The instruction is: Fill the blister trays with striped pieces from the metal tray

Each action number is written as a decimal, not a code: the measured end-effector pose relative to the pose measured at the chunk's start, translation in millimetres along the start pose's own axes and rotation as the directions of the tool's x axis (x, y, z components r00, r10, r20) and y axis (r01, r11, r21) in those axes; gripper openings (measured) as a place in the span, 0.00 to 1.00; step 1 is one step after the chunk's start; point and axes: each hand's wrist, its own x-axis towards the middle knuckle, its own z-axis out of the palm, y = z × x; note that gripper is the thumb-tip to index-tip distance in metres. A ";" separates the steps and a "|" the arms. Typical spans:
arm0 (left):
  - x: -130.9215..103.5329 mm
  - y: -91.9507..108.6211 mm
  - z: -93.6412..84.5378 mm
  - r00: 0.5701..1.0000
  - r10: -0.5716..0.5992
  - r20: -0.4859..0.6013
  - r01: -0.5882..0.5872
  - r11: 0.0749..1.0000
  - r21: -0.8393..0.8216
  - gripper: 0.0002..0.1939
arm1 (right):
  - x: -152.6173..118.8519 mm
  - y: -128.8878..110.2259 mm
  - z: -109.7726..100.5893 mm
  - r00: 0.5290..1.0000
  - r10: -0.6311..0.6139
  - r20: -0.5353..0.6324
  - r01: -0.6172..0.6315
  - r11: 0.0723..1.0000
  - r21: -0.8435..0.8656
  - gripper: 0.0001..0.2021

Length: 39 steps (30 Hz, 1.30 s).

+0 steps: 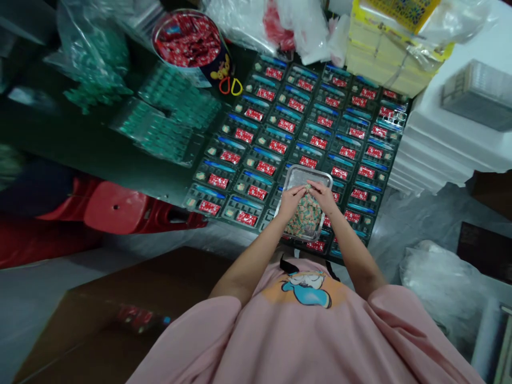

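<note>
A clear plastic tray [325, 230] rests on the laid-out sets in front of me, partly filled with small beige and green pieces [306, 216]. Over its far half my left hand [293, 198] and my right hand [321, 194] meet, fingertips closed together around a small pale piece [308, 186]. Its exact kind is too small to make out. Around the tray lie rows of dark compartment trays [256, 178], many with a blue pen [267, 154], a red patterned packet [265, 168] and a small pale piece.
At the back left stands a round tub [160, 57] of red packets, beside bagged green pieces [160, 128] and a plastic bag [96, 64]. Yellow-edged stacks [384, 58] and white foam sheets [424, 138] stand right. A red stool [114, 208] is left, a cardboard box [120, 298] below.
</note>
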 end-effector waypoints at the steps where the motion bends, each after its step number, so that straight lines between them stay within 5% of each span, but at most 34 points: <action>1: -0.2 1.5 0.2 1.000 0.005 -0.008 -0.005 1.000 0.020 0.15 | 0.0 -0.8 1.2 1.000 -0.011 -0.001 0.011 1.000 -0.014 0.18; 8: -0.4 4.2 8.7 1.000 -0.016 0.016 0.013 0.979 0.204 0.15 | 7.6 -2.0 -1.9 1.000 -0.008 -0.027 0.006 0.996 -0.085 0.13; 19: 9.5 -2.0 35.5 0.988 -0.139 0.061 0.129 0.981 0.145 0.20 | 16.1 -9.5 -48.6 0.982 -0.103 0.158 0.132 0.973 -0.187 0.08; 22: 12.2 -4.4 41.6 0.984 -0.154 0.086 0.137 0.974 0.181 0.20 | 27.5 -10.6 -75.7 0.975 -0.116 0.189 0.154 0.968 -0.197 0.06; 27: 11.6 -21.9 36.7 0.984 -0.163 0.074 0.135 0.948 0.290 0.19 | 89.1 0.8 -169.5 0.996 -0.035 -0.086 0.015 0.975 -0.222 0.06; 32: 6.3 -32.9 33.5 0.976 -0.219 0.006 0.205 0.921 0.332 0.20 | 181.6 14.5 -258.4 0.928 0.070 -0.366 -0.201 0.921 -0.333 0.06; 39: 4.1 -18.2 34.9 0.967 -0.255 -0.028 0.252 0.926 0.281 0.21 | 262.7 21.8 -282.0 0.914 0.048 -0.402 -0.261 0.829 -0.495 0.07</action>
